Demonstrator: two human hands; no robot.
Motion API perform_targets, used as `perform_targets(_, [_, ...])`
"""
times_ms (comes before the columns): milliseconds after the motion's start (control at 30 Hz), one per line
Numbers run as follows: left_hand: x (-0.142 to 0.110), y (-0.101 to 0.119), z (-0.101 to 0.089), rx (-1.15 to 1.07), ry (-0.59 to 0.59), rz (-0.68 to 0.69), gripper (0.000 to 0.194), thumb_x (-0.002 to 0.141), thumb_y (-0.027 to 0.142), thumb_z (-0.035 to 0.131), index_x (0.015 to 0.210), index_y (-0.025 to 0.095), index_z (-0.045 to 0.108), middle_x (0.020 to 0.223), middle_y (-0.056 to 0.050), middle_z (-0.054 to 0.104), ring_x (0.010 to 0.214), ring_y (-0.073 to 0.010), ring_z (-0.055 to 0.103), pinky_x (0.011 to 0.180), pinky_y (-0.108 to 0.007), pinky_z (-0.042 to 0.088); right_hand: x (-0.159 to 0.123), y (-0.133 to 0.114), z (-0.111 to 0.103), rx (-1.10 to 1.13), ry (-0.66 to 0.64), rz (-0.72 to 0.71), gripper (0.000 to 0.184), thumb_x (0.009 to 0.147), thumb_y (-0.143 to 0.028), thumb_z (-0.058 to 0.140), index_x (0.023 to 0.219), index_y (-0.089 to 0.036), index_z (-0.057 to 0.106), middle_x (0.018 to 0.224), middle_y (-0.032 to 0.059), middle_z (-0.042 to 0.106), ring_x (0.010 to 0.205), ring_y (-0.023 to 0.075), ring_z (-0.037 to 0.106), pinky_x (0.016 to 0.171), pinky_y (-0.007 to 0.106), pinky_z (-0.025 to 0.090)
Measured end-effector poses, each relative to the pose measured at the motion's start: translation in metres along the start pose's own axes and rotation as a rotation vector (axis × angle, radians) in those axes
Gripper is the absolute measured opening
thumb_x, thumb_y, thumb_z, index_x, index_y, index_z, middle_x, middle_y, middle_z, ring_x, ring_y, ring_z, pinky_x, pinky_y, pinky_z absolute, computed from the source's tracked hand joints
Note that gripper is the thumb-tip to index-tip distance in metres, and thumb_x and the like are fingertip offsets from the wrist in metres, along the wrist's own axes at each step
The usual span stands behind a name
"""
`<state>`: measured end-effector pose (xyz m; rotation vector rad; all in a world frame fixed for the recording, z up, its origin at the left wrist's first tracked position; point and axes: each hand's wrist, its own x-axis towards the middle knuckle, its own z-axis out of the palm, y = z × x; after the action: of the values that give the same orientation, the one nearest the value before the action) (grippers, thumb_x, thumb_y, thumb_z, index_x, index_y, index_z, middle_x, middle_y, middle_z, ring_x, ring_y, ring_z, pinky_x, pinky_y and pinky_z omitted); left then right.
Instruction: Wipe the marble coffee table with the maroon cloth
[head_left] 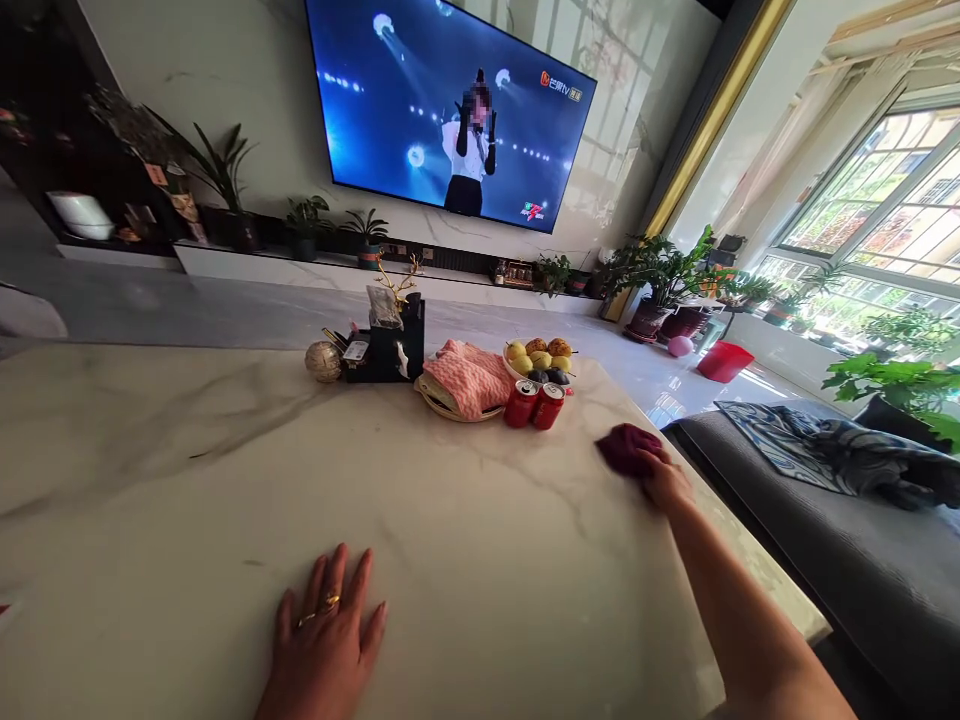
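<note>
My left hand [328, 630] lies flat on the pale marble table [187, 480] near its front edge, fingers spread, rings on two fingers, nothing in it. My right hand [664, 482] reaches far out to the table's right edge and presses on a dark red cloth [626, 447] that lies bunched on the marble. Two red drink cans [535, 404] stand just left of the cloth, a short gap away.
At the table's far side stand a fruit bowl [541, 360], a pink cloth in a shallow basket [465, 382], a black organiser [386, 345] and a round ornament [323, 361]. A grey sofa [847, 540] runs along the right. A large television [450, 110] hangs on the far wall.
</note>
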<state>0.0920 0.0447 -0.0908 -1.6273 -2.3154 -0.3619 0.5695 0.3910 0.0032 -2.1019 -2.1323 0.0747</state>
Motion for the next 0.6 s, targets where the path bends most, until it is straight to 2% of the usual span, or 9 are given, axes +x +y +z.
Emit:
perform_targets(67, [0.0,0.0,0.002,0.0,0.002,-0.01,0.071,0.108,0.041,0.02,0.154,0.009,0.064,0.168,-0.026,0.053,0.153,-0.0437,0.051,0.124,-0.068,0.036,0.011,0.015,-0.01,-0.031,0.014,0.197,0.07,0.089,-0.018,0.057,0.159,-0.025,0.062,0.167,0.0209,0.052,0.14,0.0448,0.061,0.111,0.063,0.053])
perform_targets(100, [-0.001,-0.001,0.003,0.002,-0.002,-0.014,0.071,0.107,0.041,0.02,0.154,0.009,0.063,0.168,-0.026,0.052,0.153,-0.0432,0.05,0.125,-0.067,0.035,0.017,0.014,-0.012,-0.037,0.021,0.258,0.071,0.09,-0.019,0.056,0.16,-0.023,0.06,0.168,0.023,0.049,0.139,0.047,0.06,0.109,0.064,0.054])
perform_targets(167, [-0.001,-0.002,0.005,0.007,-0.015,-0.025,0.071,0.107,0.041,0.021,0.155,0.01,0.063,0.17,-0.025,0.051,0.155,-0.0418,0.049,0.126,-0.067,0.034,0.031,-0.005,-0.012,-0.026,0.045,0.278,0.074,0.092,-0.022,0.054,0.166,-0.023,0.052,0.171,0.0216,0.044,0.143,0.0452,0.058,0.112,0.058,0.053])
perform_targets(267, [-0.002,-0.004,0.007,0.008,-0.03,-0.029,0.07,0.107,0.041,0.022,0.156,0.011,0.062,0.171,-0.023,0.05,0.156,-0.041,0.047,0.127,-0.067,0.034,0.051,-0.056,-0.001,0.017,0.059,0.136,0.081,0.096,-0.028,0.055,0.174,-0.032,0.034,0.179,0.0103,0.034,0.15,0.033,0.052,0.118,0.043,0.05])
perform_targets(300, [-0.002,-0.004,0.008,0.004,-0.03,-0.026,0.07,0.107,0.041,0.022,0.156,0.011,0.062,0.17,-0.023,0.05,0.156,-0.0412,0.047,0.126,-0.067,0.034,0.056,-0.074,0.005,0.028,0.046,0.081,0.081,0.097,-0.032,0.056,0.175,-0.034,0.032,0.181,0.0073,0.03,0.153,0.0312,0.049,0.12,0.041,0.048])
perform_targets(400, [-0.003,-0.005,0.008,-0.016,-0.012,-0.02,0.07,0.108,0.042,0.022,0.154,0.01,0.064,0.169,-0.024,0.052,0.155,-0.0422,0.047,0.126,-0.068,0.035,0.07,-0.116,0.022,0.032,-0.034,-0.04,0.078,0.099,-0.047,0.06,0.173,-0.041,0.035,0.185,0.0038,0.021,0.162,0.036,0.035,0.123,0.052,0.045])
perform_targets(500, [-0.003,-0.005,0.007,-0.031,-0.019,-0.015,0.07,0.107,0.044,0.024,0.155,0.011,0.063,0.171,-0.023,0.05,0.157,-0.0409,0.045,0.127,-0.067,0.033,0.08,-0.135,0.033,0.011,-0.1,-0.114,0.08,0.097,-0.045,0.066,0.171,-0.045,0.037,0.186,0.0038,0.019,0.167,0.0398,0.025,0.125,0.061,0.041])
perform_targets(600, [-0.003,-0.01,0.009,-0.039,-0.06,-0.021,0.071,0.106,0.047,0.024,0.155,0.014,0.063,0.171,-0.022,0.05,0.157,-0.0401,0.045,0.127,-0.068,0.033,0.091,-0.138,0.039,-0.011,-0.098,-0.155,0.079,0.096,-0.031,0.062,0.17,-0.047,0.039,0.187,0.0008,0.016,0.166,0.0375,0.027,0.126,0.06,0.042])
